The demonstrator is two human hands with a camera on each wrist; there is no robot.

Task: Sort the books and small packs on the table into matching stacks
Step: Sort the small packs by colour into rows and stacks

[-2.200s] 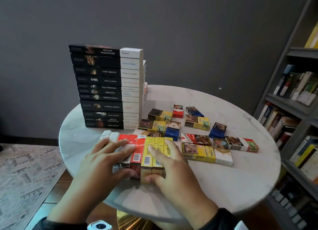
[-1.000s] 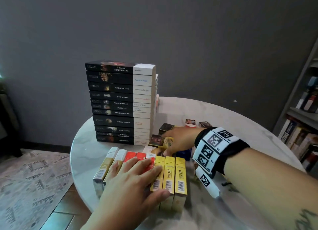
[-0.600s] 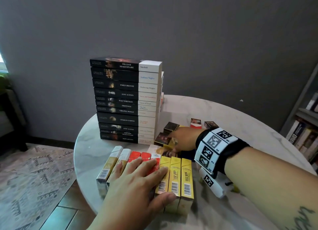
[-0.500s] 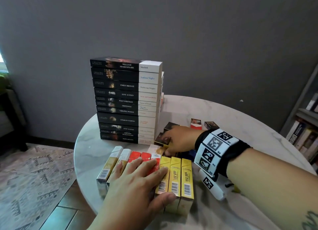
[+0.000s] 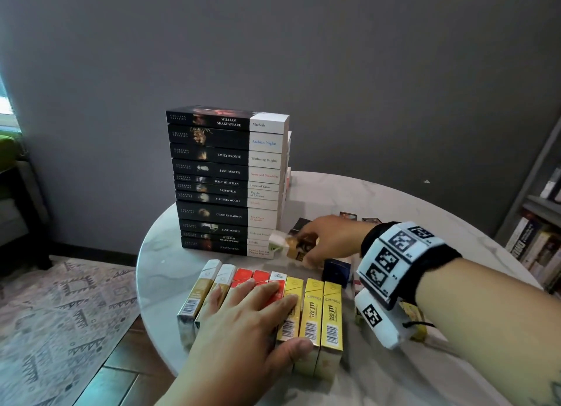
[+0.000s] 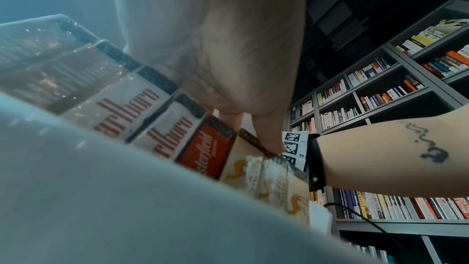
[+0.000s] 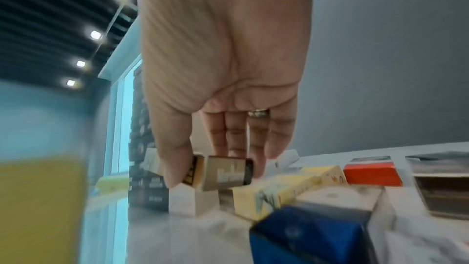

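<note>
A tall stack of black-and-white books [image 5: 227, 181] stands at the back left of the round marble table [image 5: 158, 272]. Near the front edge lies a row of packs [image 5: 321, 311], gold-and-white, then red, then yellow. My left hand [image 5: 252, 311] rests flat on this row with straight fingers, its thumb at the packs' near ends; the left wrist view shows the palm [image 6: 215, 57] over the red and white packs. By the foot of the books, my right hand [image 5: 303, 253] pinches a gold pack [image 7: 223, 172] between thumb and fingers, held just above the table.
A white pack [image 5: 277, 243] lies under the held one, and a blue pack [image 5: 335, 272] stands right of the row. More loose packs [image 5: 347, 215] lie behind my right hand. Bookshelves [image 5: 540, 238] stand at the right; a patterned rug [image 5: 60, 314] covers the floor at the left.
My right hand left the row, reached to the loose packs by the books, closed on the gold pack and raised it. My left hand stayed on the row.
</note>
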